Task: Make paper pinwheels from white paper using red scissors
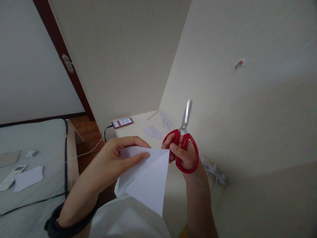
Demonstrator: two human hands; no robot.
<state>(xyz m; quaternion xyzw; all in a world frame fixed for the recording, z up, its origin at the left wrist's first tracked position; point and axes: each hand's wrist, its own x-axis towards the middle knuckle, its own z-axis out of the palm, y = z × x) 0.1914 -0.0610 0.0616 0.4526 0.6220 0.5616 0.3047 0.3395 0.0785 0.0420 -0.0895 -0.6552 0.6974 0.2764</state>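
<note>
A sheet of white paper [148, 178], with a fold line near its upper right corner, is pinched between the thumb and fingers of my left hand [123, 153]. My right hand [184, 155] has red-handled scissors [184, 132] around its fingers, the blades nearly closed and pointing up, away from the paper. The right fingertips are at the paper's upper right corner; whether they grip it is partly hidden. Below and beyond the hands, white paper pieces [153, 132] and several thin paper strips [165, 119] lie on a small white table [138, 122].
A phone [122, 122] on the table's left edge has a cable [91, 149] running left to the bed [49, 142]. Paper and a remote-like white object [13, 177] lie on the bed. Walls stand close ahead and right; a hook [239, 63] is on the right wall.
</note>
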